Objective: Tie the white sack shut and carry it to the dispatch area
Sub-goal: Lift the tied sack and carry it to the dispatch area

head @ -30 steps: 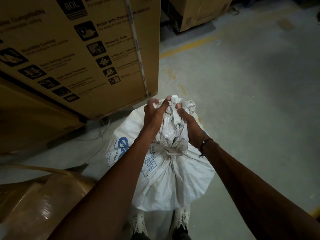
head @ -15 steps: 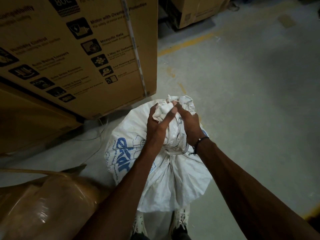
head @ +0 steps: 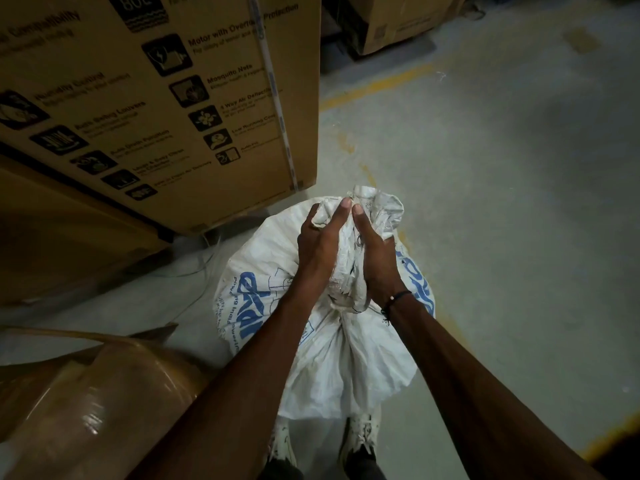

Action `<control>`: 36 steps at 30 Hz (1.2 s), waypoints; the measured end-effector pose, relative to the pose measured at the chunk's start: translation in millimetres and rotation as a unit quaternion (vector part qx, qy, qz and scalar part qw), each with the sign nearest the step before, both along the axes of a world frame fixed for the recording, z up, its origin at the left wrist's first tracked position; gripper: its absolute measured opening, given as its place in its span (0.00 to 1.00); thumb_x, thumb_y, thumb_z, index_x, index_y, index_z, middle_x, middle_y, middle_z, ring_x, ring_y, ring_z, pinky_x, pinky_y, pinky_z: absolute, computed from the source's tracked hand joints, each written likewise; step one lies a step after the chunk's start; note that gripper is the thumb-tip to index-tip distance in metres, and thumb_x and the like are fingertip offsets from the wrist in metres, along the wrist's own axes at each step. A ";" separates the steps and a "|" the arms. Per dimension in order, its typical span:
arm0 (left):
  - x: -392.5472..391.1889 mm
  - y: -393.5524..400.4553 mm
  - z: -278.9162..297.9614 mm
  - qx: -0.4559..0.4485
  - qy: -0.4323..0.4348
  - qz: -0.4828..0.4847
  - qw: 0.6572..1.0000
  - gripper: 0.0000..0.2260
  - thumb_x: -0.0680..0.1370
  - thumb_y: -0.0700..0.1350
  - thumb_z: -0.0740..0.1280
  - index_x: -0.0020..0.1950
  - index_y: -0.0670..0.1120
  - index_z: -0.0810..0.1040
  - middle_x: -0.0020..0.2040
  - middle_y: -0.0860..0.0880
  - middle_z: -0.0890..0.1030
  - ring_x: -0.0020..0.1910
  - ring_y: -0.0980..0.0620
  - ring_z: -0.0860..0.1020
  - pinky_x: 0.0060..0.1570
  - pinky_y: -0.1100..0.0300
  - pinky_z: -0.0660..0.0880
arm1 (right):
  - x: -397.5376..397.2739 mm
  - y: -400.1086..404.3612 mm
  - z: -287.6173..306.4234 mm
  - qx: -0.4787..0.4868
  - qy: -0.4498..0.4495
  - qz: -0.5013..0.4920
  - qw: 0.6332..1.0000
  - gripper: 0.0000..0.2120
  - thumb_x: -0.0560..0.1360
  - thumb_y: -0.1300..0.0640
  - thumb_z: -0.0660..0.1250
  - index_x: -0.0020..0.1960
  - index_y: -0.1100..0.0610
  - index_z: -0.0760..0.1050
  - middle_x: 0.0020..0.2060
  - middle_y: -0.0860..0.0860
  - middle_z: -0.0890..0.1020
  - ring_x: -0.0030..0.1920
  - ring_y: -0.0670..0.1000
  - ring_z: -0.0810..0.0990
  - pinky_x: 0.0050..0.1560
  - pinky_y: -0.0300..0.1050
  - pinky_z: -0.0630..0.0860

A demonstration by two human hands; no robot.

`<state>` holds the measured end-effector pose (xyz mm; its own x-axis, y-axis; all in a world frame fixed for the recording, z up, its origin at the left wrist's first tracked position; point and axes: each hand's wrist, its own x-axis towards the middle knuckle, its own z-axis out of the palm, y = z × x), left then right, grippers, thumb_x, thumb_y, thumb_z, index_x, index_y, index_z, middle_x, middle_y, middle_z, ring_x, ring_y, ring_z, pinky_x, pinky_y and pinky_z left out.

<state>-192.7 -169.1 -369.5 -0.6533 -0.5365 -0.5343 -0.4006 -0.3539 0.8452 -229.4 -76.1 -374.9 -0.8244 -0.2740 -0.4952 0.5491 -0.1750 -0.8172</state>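
A full white woven sack [head: 349, 362] with blue print stands on the floor just in front of my feet. Its mouth is gathered into a crumpled neck [head: 377, 213] rising from the top. My left hand [head: 317, 247] grips the left side of that bunched fabric, thumb and fingers closed on it. My right hand [head: 375, 261], with a black cord bracelet on the wrist, clasps the right side of the neck. Both thumbs meet at the top of the bunch. A metal eyelet shows between my hands. No knot is clearly visible.
A tall cardboard appliance carton [head: 173, 98] stands close at the left, nearly touching the sack. A tape-wrapped brown package [head: 97, 403] lies at lower left. Another carton [head: 398, 26] sits at the far top. Grey concrete floor [head: 519, 202] with yellow lines stretches right.
My hands have slid lower on the gathered neck and pressed closer together, thumbs now touching. More blue print shows on the sack's left and right sides.
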 end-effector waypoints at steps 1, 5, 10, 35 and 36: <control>6.8 3.6 0.6 0.024 0.028 -0.006 0.999 0.34 0.70 0.70 0.75 0.67 0.50 0.81 0.60 0.47 0.87 0.61 0.47 0.85 0.67 0.43 0.79 | 0.5 1.2 -1.4 -0.002 -0.003 -0.002 1.000 0.18 0.83 0.51 0.72 0.69 0.59 0.83 0.63 0.57 0.88 0.66 0.57 0.86 0.73 0.60 0.79; 22.9 17.1 2.0 -0.026 0.022 0.033 0.999 0.36 0.68 0.72 0.74 0.68 0.50 0.80 0.60 0.50 0.87 0.61 0.52 0.85 0.64 0.49 0.81 | 10.2 3.9 -6.6 0.026 -0.024 0.012 0.999 0.19 0.78 0.46 0.77 0.63 0.55 0.87 0.59 0.55 0.89 0.63 0.54 0.88 0.72 0.61 0.79; 29.4 31.2 12.0 -0.019 -0.043 0.081 0.996 0.42 0.65 0.77 0.71 0.70 0.50 0.80 0.65 0.50 0.85 0.65 0.52 0.82 0.68 0.49 0.78 | 23.3 16.2 -2.7 0.028 -0.051 0.031 0.998 0.33 0.68 0.34 0.81 0.65 0.53 0.86 0.61 0.54 0.89 0.65 0.54 0.87 0.73 0.59 0.78; 44.4 61.6 248.2 -0.003 -0.006 -0.098 0.995 0.20 0.68 0.63 0.76 0.44 0.46 0.87 0.46 0.47 0.89 0.49 0.44 0.87 0.56 0.42 0.84 | 83.1 63.8 231.9 0.081 -0.007 -0.186 0.979 0.29 0.62 0.33 0.80 0.48 0.57 0.89 0.49 0.59 0.91 0.56 0.63 0.89 0.63 0.64 0.84; 41.5 67.6 260.1 -0.002 0.005 -0.102 0.995 0.21 0.67 0.63 0.76 0.44 0.46 0.87 0.45 0.45 0.89 0.48 0.43 0.88 0.56 0.41 0.84 | 82.0 70.2 247.0 0.084 0.005 -0.190 0.978 0.28 0.61 0.33 0.79 0.47 0.55 0.88 0.49 0.59 0.91 0.56 0.62 0.89 0.62 0.63 0.85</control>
<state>-151.1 -101.5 -109.4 -0.7534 -0.3943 -0.5262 -0.4558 -0.2636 0.8502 -147.4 -5.9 -127.9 -0.8556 0.1369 -0.4991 0.4631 -0.2282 -0.8564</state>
